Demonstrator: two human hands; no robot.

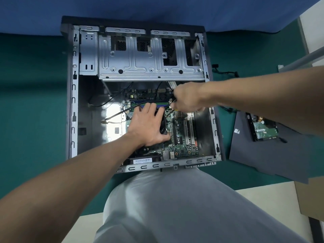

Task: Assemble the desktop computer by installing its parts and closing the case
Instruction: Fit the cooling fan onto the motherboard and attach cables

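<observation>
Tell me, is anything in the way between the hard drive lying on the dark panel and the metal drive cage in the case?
Yes: the right hand, gripping a dark tool, has its forearm stretched across between the hard drive and the drive cage; the case wall stands there too.

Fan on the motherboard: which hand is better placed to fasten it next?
Right. The right hand grips a screwdriver at the fan's corner; the left hand lies flat on the fan, holding it down.

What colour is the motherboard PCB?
The motherboard is green; the head view, the only one, shows it.
</observation>
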